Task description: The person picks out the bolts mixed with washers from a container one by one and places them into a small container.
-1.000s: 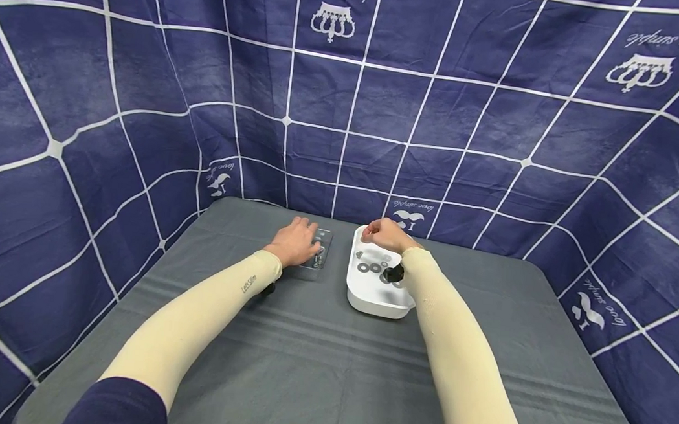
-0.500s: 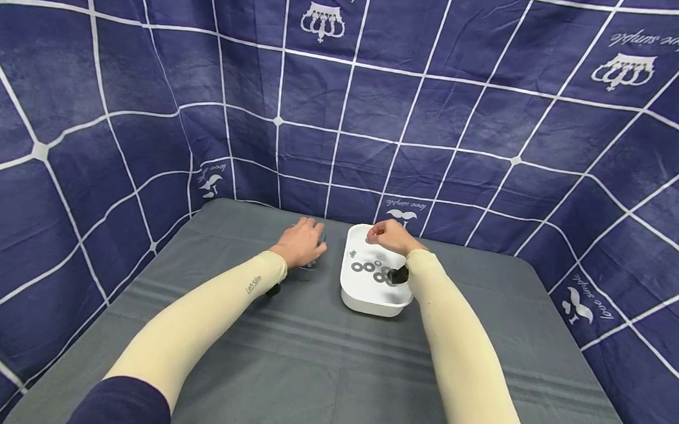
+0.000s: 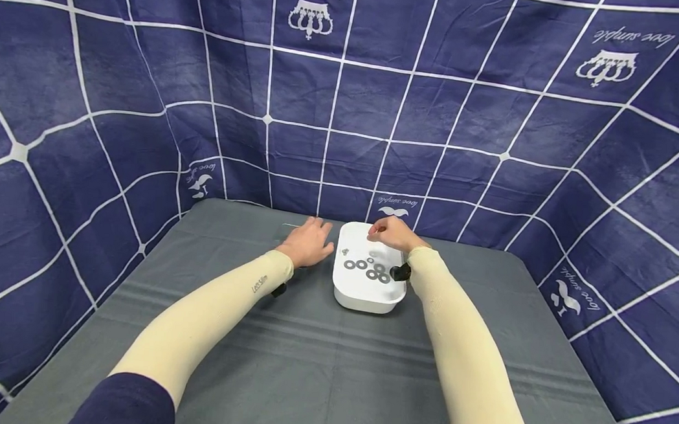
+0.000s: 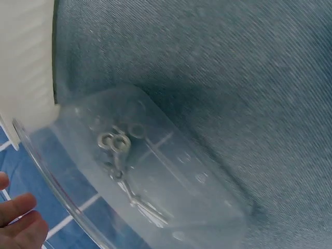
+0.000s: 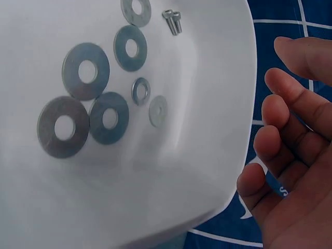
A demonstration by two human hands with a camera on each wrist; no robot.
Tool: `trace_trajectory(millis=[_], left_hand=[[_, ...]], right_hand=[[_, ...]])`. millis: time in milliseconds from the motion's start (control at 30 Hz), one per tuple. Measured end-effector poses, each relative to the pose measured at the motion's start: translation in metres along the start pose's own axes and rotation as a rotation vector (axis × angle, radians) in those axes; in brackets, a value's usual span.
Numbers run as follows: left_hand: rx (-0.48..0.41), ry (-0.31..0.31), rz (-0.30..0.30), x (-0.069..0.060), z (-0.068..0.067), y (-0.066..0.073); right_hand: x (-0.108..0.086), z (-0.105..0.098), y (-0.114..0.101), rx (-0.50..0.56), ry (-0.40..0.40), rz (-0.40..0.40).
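Observation:
My left hand (image 3: 307,244), fingers extended, is over a clear plastic box and hides most of it in the head view. In the left wrist view the clear box (image 4: 192,207) contains small metal washers (image 4: 119,142) and a screw (image 4: 148,210), somewhat blurred. My right hand (image 3: 395,233) is at the far end of a white bin (image 3: 363,304). Seen from the right wrist, its fingers are loosely bent, thumb and index apart, with nothing visible between them. Several flat washers (image 5: 63,142) and two screws (image 5: 171,21) lie in the bin.
A grey cloth (image 3: 283,364) covers the table. Behind and on both sides hangs a blue curtain (image 3: 231,69) with white grid lines. The bin's white wall (image 4: 26,57) stands close beside the clear box.
My left hand has shifted right across the clear box, closer to the bin. My right hand has moved slightly right relative to the bin. The head view has turned a little right.

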State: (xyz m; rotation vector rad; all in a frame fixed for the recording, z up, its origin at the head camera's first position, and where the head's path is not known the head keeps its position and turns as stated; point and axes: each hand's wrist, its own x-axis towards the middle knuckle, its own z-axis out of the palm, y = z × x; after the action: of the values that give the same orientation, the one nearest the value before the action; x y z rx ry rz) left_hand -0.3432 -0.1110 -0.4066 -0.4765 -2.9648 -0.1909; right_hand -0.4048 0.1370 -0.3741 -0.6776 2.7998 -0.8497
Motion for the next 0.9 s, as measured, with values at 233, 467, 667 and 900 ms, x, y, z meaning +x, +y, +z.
trace_trajectory(millis=[233, 467, 667, 900], left_hand=[[-0.008, 0.017, 0.024, 0.006, 0.001, 0.012], [0.004, -0.016, 0.035, 0.010, 0.007, 0.022], [-0.010, -0.033, 0.041, 0.013, 0.011, 0.028], [-0.036, -0.035, 0.037, 0.013, 0.018, 0.032]], right_hand=[[-0.005, -0.006, 0.006, -0.018, 0.006, -0.002], [-0.009, -0.007, 0.007, -0.011, 0.006, 0.021], [-0.009, -0.007, 0.006, -0.017, 0.011, 0.037], [-0.009, -0.005, 0.008, -0.021, 0.014, 0.027]])
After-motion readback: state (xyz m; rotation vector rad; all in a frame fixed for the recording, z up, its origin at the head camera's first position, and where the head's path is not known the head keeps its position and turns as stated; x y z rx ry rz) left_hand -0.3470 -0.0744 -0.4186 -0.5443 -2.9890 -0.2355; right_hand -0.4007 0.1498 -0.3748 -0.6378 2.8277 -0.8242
